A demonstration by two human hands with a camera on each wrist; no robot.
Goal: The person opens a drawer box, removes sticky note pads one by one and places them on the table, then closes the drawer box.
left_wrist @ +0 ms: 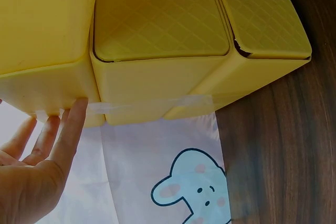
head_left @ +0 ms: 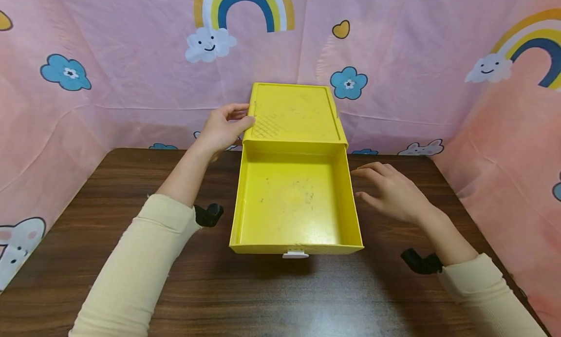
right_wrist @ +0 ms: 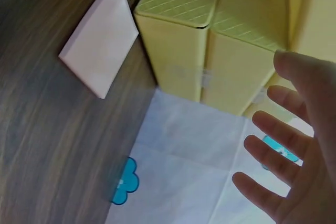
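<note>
A yellow drawer cabinet (head_left: 298, 110) stands against the cloth at the back of the table, its top drawer (head_left: 289, 200) pulled out toward me. The drawer holds nothing and has a small white handle (head_left: 295, 254) at its front. My left hand (head_left: 223, 130) touches the cabinet's upper left side. In the left wrist view, the extended fingers (left_wrist: 73, 127) of that hand rest along the yellow wall, above lower drawers (left_wrist: 163, 19). To the right of the pulled-out drawer is my right hand (head_left: 390, 191), its fingers loosely spread and holding nothing.
In the right wrist view, a flat pale pink square (right_wrist: 102, 40) lies on the dark wooden table (head_left: 184, 288) beside the cabinet's lower drawers (right_wrist: 176, 3). Pink patterned cloth (head_left: 144, 49) hangs behind and along both sides. A black wrist mount (head_left: 208, 215) sticks out from the left sleeve.
</note>
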